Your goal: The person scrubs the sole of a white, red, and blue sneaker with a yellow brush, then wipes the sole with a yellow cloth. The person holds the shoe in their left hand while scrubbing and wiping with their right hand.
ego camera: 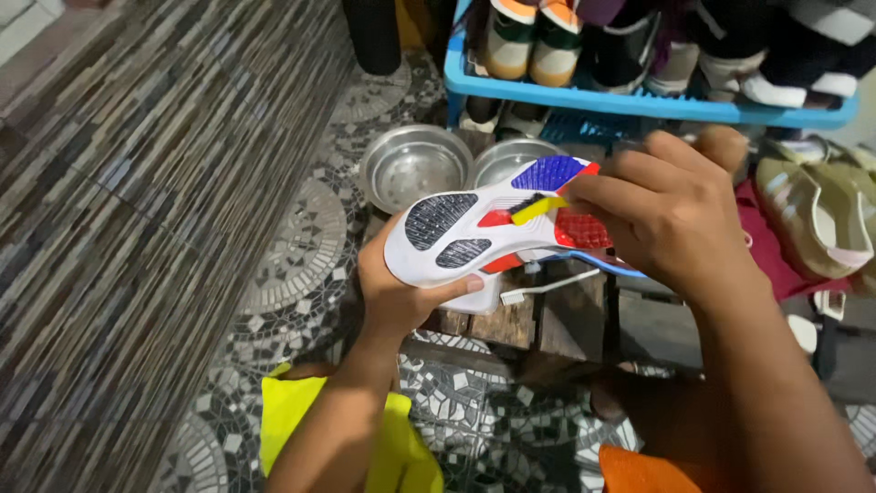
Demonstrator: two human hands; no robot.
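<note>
Mosaic floor (301, 265) of grey, black & white tile chips, w/ fan-shaped patches, fills the lower view; a striped dark mat or wall strip (119, 210) runs along the left. Blue rack (584, 96) at top right holds several pairs of shoes. Two steel bowls (412, 164) sit side by side on the floor below it. A wooden block (547, 319) stands under the hands.

Held above the block, approx. centre of view, is a shoe (484, 233), turned sole-up. Its long axis runs nearly level, left to right, tilting slightly up to the right. Heel end points left; toe end points right, partly hidden. Sole is white w/ dark tread pads at the heel, red, orange & blue pads toward the toe. A white lace end (547, 288) dangles beneath.

Left hand (401, 292) grips the heel from below, thumb curled over the sole's near edge. Right hand (666, 219) covers the toe end, fingers closed round a yellow brush (538, 208) whose dark bristles touch the sole.

Yellow cloth (292, 411) & an orange patch (639, 475) lie at the bottom. Tan sandals (812, 215) rest on red cloth (776, 256) at right.
</note>
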